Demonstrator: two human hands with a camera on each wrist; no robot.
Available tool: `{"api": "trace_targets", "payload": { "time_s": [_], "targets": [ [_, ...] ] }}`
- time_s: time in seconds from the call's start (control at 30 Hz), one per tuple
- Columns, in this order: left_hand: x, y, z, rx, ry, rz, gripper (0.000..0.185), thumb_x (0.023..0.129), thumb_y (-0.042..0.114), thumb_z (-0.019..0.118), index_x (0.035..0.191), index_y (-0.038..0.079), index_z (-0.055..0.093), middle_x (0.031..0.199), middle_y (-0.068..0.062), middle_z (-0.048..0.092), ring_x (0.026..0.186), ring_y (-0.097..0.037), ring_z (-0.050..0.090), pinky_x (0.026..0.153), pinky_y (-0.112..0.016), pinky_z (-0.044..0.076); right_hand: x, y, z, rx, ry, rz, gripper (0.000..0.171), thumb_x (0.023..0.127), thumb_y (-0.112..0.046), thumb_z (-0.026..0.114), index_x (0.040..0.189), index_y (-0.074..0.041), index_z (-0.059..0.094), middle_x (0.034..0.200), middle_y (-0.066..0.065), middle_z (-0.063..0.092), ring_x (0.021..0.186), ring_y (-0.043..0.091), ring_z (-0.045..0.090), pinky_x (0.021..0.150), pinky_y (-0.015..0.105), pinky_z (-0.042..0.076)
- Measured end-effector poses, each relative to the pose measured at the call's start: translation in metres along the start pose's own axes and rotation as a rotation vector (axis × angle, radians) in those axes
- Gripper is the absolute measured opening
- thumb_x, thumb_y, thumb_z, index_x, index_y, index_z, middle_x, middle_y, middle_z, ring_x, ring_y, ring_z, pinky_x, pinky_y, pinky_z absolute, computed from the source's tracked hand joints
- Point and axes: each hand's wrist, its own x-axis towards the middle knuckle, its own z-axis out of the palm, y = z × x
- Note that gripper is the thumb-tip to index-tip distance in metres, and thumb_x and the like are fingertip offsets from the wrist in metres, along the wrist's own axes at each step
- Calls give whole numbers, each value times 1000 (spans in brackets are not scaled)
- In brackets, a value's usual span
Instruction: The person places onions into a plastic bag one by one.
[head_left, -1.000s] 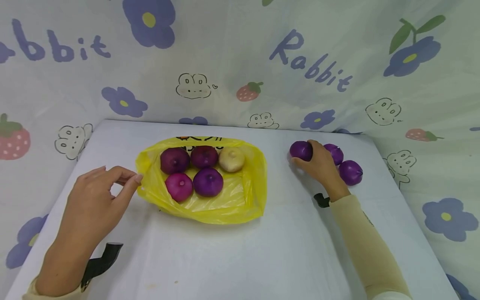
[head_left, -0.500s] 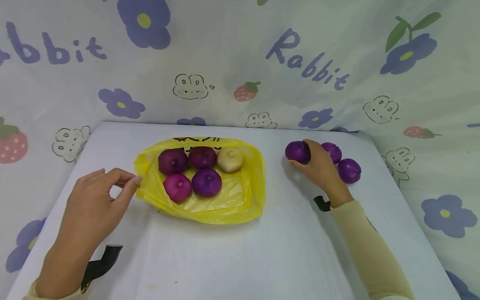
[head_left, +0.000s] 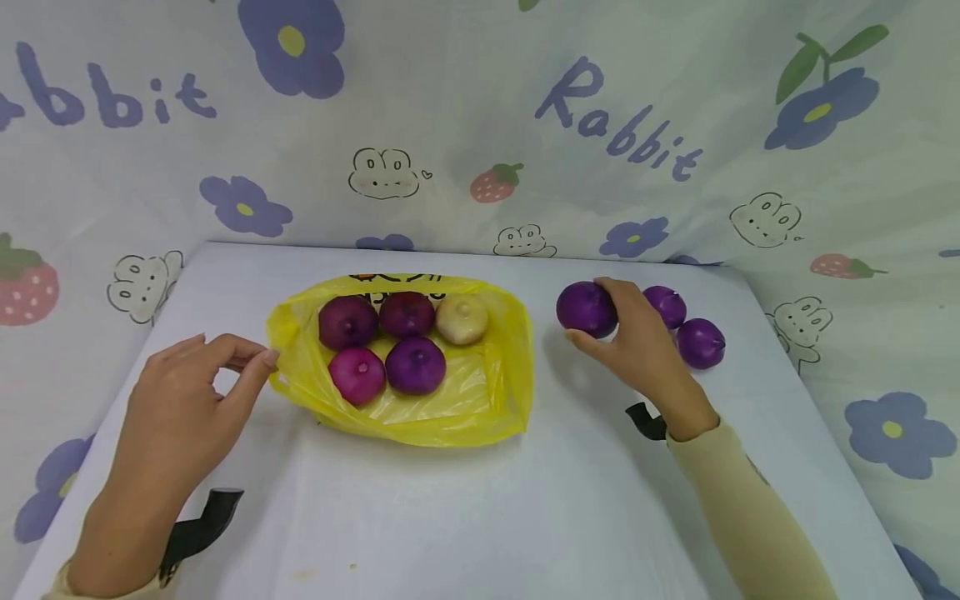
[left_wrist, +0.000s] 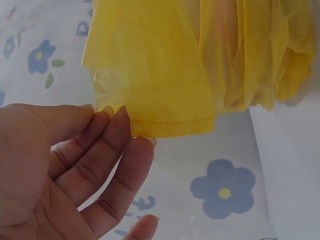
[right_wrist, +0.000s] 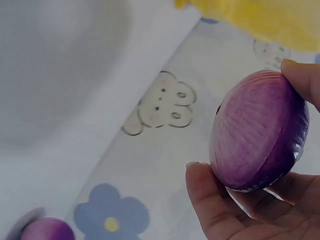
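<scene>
A yellow plastic bag [head_left: 465,408] lies open on the white table [head_left: 480,517] with several onions inside: dark red ones [head_left: 348,322], a pale one [head_left: 462,320], a pink one [head_left: 357,375] and a purple one [head_left: 416,365]. My left hand [head_left: 255,362] touches the bag's left edge with nearly straight fingertips [left_wrist: 122,125], thumb apart from it. My right hand [head_left: 600,315] grips a purple onion [head_left: 581,307] just right of the bag, off the table. In the right wrist view the purple onion [right_wrist: 257,132] sits between thumb and fingers [right_wrist: 300,75].
Two more purple onions [head_left: 664,305] [head_left: 701,342] lie on the table behind my right hand. A printed cloth [head_left: 480,125] with flowers and rabbits hangs behind and around the table. The table's front half is bare.
My right hand has lifted the purple onion and carried it slightly left, away from the two loose onions, nearer the bag. The left hand has stayed at the bag's edge.
</scene>
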Motion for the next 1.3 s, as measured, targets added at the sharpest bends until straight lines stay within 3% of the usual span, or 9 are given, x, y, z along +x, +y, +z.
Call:
{"api": "trace_targets", "payload": {
  "time_s": [0.4, 0.6, 0.93, 1.3],
  "targets": [
    [0, -1, 0, -1, -15, -18, 19, 100, 19, 71, 106, 0, 72, 96, -24, 74, 115, -57, 52, 121, -63, 25, -13, -34, -14, 10, 42, -95, 86, 86, -41, 87, 152, -4, 46, 149, 16, 52, 129, 34, 55, 104, 56, 53],
    [0, -2, 1, 3, -12, -8, 19, 100, 18, 71, 105, 0, 72, 95, -24, 74, 101, -52, 57, 122, -61, 25, -20, -54, -17, 35, 49, -183, 85, 83, -34, 91, 149, -4, 48, 145, 14, 54, 128, 31, 55, 104, 53, 53],
    [2, 1, 0, 3, 1, 13, 16, 98, 16, 74, 103, 0, 73, 93, -22, 75, 80, -44, 58, 122, -59, 27, -25, -80, -14, 83, -6, -296, 86, 87, -30, 88, 153, -4, 40, 148, 13, 50, 130, 27, 54, 105, 47, 53],
    [1, 0, 0, 1, 2, 15, 16, 99, 16, 73, 103, 1, 73, 93, -21, 75, 82, -44, 58, 122, -58, 27, -23, -109, 0, 76, -123, -428, 87, 87, -27, 87, 153, -3, 36, 149, 15, 44, 124, 24, 58, 102, 38, 55]
  ]
}}
